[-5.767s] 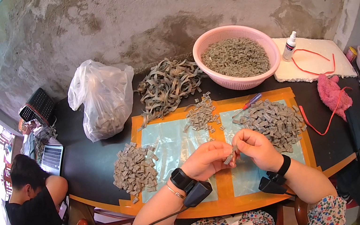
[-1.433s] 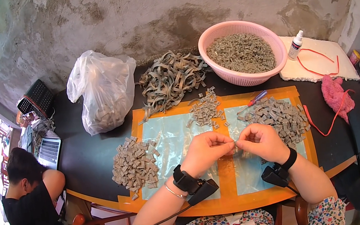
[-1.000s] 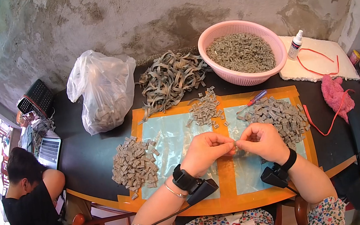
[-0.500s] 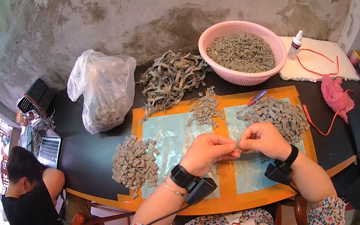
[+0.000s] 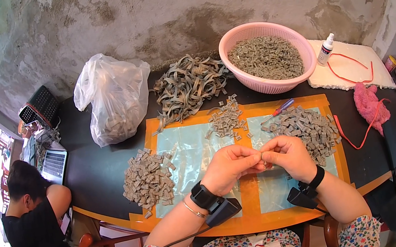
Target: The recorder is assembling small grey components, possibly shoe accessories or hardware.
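Meeting at the fingertips over the orange-taped mat [image 5: 251, 203], the left hand [image 5: 230, 169] and right hand [image 5: 290, 159] each pinch thumb to forefinger, almost no gap showing. They seem to share a small grey piece [image 5: 267, 166] right at that meeting point, so neither hand is nearer; the fingers cover most of it, and I cannot tell which way its long axis runs. Off to the left, well apart from the left hand, lies the left pile [image 5: 148, 180] of similar pieces; the right pile [image 5: 309, 132] sits just beyond the right hand. Farther on come a smaller heap [image 5: 227, 120], a screwdriver [image 5: 283, 106], tangled grey strips [image 5: 190, 85] and a pink basket [image 5: 266, 87] of pieces. The white-capped bottle [image 5: 325, 51] at far right bears a printed label; no writing shows on the pieces.
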The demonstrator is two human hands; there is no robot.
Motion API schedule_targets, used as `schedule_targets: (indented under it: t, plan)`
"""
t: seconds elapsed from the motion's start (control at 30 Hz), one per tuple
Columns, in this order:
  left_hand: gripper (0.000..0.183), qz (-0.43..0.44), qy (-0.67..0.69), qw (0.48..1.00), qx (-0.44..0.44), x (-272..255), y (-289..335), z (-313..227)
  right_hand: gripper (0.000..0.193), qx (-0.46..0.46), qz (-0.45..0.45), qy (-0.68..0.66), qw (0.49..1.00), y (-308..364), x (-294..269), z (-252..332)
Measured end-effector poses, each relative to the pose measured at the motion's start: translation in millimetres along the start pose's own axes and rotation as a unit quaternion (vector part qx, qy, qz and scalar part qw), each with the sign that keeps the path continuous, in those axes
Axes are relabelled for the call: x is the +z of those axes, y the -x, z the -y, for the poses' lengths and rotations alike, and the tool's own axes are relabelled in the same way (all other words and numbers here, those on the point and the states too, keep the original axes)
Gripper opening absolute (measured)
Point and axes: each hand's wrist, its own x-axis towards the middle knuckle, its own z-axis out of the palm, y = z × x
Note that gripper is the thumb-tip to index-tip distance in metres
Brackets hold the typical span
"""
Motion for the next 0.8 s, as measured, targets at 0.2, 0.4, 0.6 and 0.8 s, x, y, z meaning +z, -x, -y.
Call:
schedule_targets:
  t: [0.2,0.4,0.6,0.8]
  plan:
    - [0.013,-0.105,-0.122,0.975,0.155,14,4,-2,0.009,0.000,0.020,-0.039,0.999,0,-6,-6]
    - [0.010,-0.088,-0.357,0.893,0.261,15,8,-3,0.010,-0.013,0.027,-0.038,0.999,1,-6,-7]
    - [0.012,-0.082,-0.470,0.778,0.409,18,8,-9,0.011,-0.029,0.025,-0.020,0.999,3,-7,-5]
    - [0.011,-0.075,-0.460,0.789,0.400,22,10,-11,0.010,-0.052,0.023,-0.007,0.998,5,-6,-2]
